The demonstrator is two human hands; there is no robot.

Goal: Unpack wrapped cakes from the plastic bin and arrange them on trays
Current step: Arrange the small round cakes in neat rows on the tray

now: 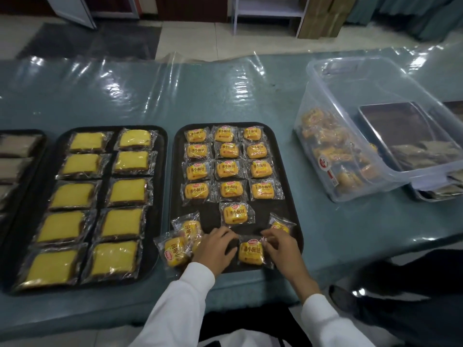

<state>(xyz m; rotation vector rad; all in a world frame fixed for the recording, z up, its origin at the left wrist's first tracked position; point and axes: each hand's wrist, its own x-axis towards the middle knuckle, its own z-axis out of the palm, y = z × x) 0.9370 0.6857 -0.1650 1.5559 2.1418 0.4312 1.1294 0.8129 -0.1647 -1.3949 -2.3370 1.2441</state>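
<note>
Head view only. Table (225, 101) is long, with a blue-green top under a wrinkled clear plastic sheet (140, 78) that throws bright glare. Beyond the far edge lie a pale tiled floor (190, 38), a dark mat (90, 41) at far left and the foot of a white shelf unit (268, 13).

Middle tray (290, 209), black, carries small wrapped cakes (226, 168) in yellow printed packets, twelve in a four-by-three grid with one more centred just nearer. Left hand (215, 246) rests on the near-left part of this tray, fingers loosely curled, touching a loose cluster of packets (176, 249) that overhangs the tray's near-left corner; whether it grips any cannot be told. Right hand (281, 244) pinches the right edge of a single packet (251, 251) lying on the tray's near edge. Another packet (280, 225) sits tilted by the near-right corner.

Left tray (160, 196) holds ten larger wrapped yellow slices (125, 194) in two columns. A further tray (43, 139) is cut off at the left border.

Plastic bin (370, 171), clear, stands at right, apart from the middle tray, with more packets (325, 144) heaped against its left wall. Just right of it a metal tray (365, 113) holds brown wrapped items (421, 151), seen through the bin's wall.
</note>
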